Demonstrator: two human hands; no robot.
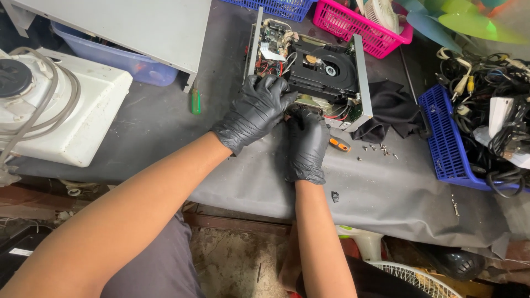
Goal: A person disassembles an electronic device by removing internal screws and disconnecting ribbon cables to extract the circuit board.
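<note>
We reach both gloved hands forward across the grey table (165,121) to the opened disc player (312,74). Our left hand (255,110) lies curled over its near edge, fingers bent down onto the wiring and grasping the frame. Our right hand (306,142) presses against the front panel just below; whether its fingers pinch anything we cannot tell. An orange-handled screwdriver (339,144) lies just beside the right fingers, loose screws (381,149) beyond it.
</note>
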